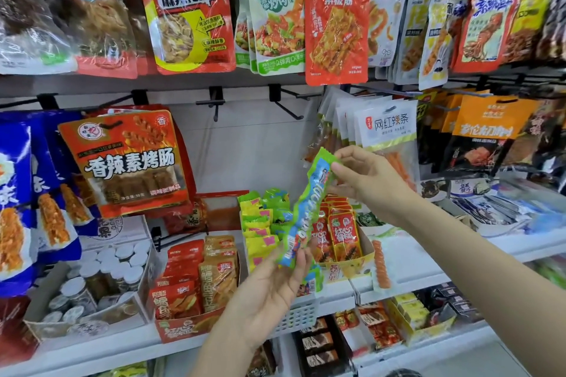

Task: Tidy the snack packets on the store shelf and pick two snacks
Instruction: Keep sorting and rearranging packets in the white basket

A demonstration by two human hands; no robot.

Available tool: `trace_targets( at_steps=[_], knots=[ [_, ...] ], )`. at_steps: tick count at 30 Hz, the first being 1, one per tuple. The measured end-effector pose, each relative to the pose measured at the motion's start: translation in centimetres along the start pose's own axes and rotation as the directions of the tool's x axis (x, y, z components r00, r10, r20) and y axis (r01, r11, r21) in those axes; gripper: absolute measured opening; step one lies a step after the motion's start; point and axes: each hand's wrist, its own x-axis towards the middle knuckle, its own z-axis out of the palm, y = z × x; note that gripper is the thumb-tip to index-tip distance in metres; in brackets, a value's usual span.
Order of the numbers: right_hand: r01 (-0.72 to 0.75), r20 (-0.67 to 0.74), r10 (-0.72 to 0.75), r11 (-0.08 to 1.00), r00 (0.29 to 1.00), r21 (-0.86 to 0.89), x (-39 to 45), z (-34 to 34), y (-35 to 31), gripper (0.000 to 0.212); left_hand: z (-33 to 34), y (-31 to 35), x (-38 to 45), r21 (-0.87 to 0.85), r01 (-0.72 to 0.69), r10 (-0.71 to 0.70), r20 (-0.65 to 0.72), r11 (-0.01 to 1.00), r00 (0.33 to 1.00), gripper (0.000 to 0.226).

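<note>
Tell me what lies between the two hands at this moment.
In the head view, a long green-and-blue snack packet spans the gap: the right hand pinches its top end, the left hand holds its bottom end. Behind it stand boxes of small packets on the shelf.

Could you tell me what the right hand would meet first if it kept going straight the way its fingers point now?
Probably the red hanging packet, after bare back panel; the right hand, pinching the green packet, points left, and depth is unclear.
</note>
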Motion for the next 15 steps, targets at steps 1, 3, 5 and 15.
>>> trace_targets(
  at_steps=[1, 3, 5, 15],
  knots=[
    [0.004, -0.012, -0.004, 1.0, 1.0, -0.029, 0.0, -0.1, -0.1, 0.005, 0.0, -0.1, 0.1, 0.056, -0.034, 0.035, -0.015, 0.998, 0.999, 0.056],
    [-0.053, 0.006, 0.053, 0.996, 0.999, -0.078, -0.1, -0.4, 0.0, 0.017, 0.1, -0.3, 0.3, 0.334, -0.156, 0.191, -0.074, 0.929, 0.979, 0.051],
    [-0.177, 0.081, 0.179, 0.984, 0.981, -0.021, -0.2, -0.5, 0.2, 0.035, 0.3, -0.4, 0.4, 0.62, -0.26, 0.39, -0.082, 0.74, 0.917, 0.042],
    [-0.074, -0.032, 0.073, 0.996, 0.997, -0.044, 0.0, 1.0, 1.7, 0.045, -0.6, 0.5, -0.6, 0.697, -0.324, 0.425, 0.03, 0.64, 0.905, 0.06]
  ],
)
